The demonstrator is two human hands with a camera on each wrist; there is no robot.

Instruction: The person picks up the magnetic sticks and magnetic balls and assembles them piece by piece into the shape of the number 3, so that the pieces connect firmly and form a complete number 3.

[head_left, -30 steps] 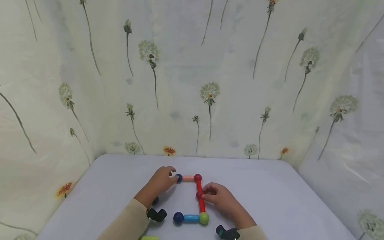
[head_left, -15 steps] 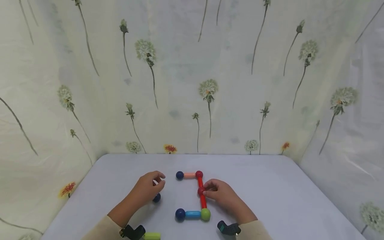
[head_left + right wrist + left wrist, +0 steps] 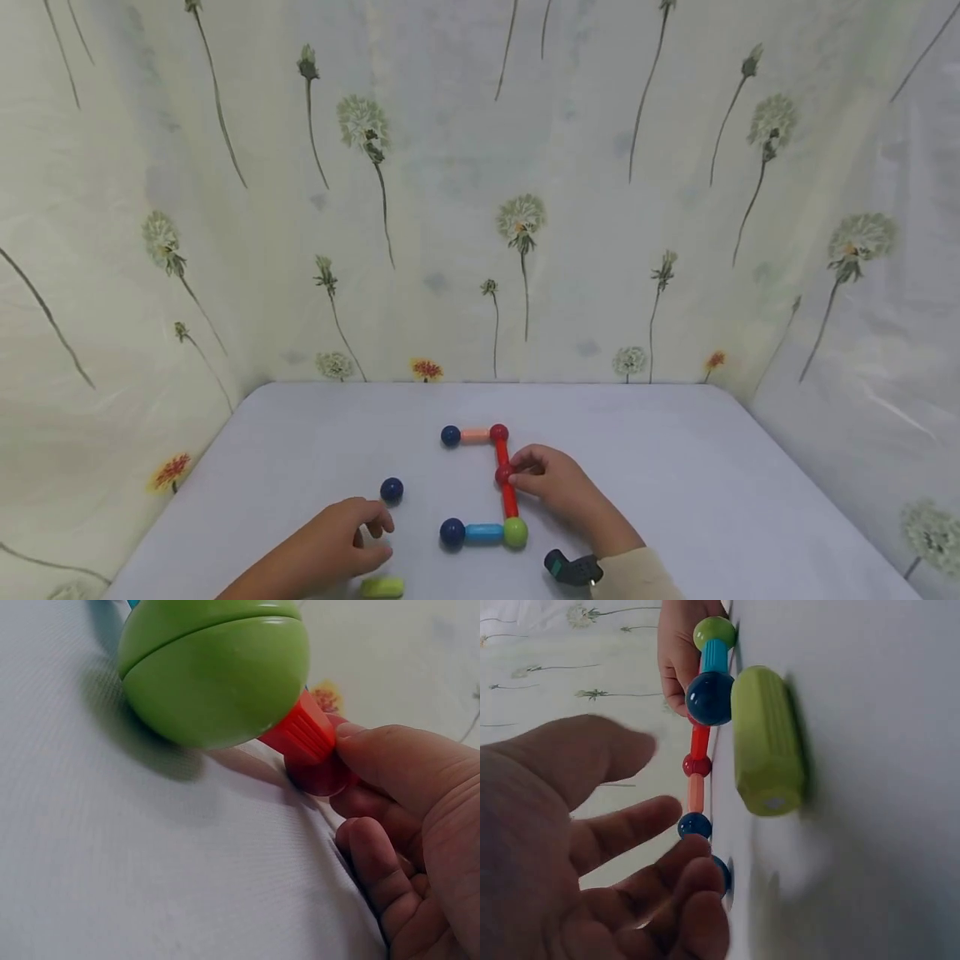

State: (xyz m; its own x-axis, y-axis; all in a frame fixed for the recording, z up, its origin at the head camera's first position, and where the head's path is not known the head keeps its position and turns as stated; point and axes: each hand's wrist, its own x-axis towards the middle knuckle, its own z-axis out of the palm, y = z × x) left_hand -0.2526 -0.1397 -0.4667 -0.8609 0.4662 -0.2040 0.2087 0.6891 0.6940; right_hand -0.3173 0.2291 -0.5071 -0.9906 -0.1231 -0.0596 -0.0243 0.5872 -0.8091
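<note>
On the white table lies a chain of magnetic balls and rods. A far blue ball, pink rod and red ball lead to a middle red ball between two red rods. The near end has a green ball, light-blue rod and blue ball. My right hand pinches the middle red ball between thumb and fingers, also visible in the right wrist view. My left hand, fingers loosely bent, hovers beside a yellow-green rod without touching it.
A loose blue ball sits left of the chain, just beyond my left hand. Behind the table hangs a flower-printed curtain. A dark wrist device shows at my right sleeve.
My left hand has let go of the far blue ball and drawn back toward the yellow-green rod, uncovering the loose blue ball. The right hand keeps its pinch on the middle red ball.
</note>
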